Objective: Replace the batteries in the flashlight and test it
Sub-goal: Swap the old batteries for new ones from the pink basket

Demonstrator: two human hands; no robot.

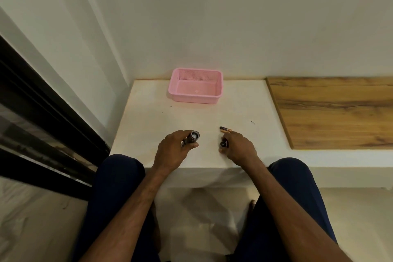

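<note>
Head view: flashlight [194, 135] barrel is mostly hidden inside the left hand [172, 151]. Only the lens end is seen, at lower centre of the frame over the white ledge [148, 117]. A small dark cylinder [223, 144] is pinched in the right hand [238, 147]; whether cap or cell cannot be told. Print on the copper-and-black battery [225, 129] lying just above that hand is too small to be read. Left fingers are curled round the barrel, thumb under the head. Right forefinger is stretched to the battery's end; contact cannot be confirmed. Pink perforated basket [191, 98] is noted at upper centre, wooden panel [331, 112] at right.
</note>
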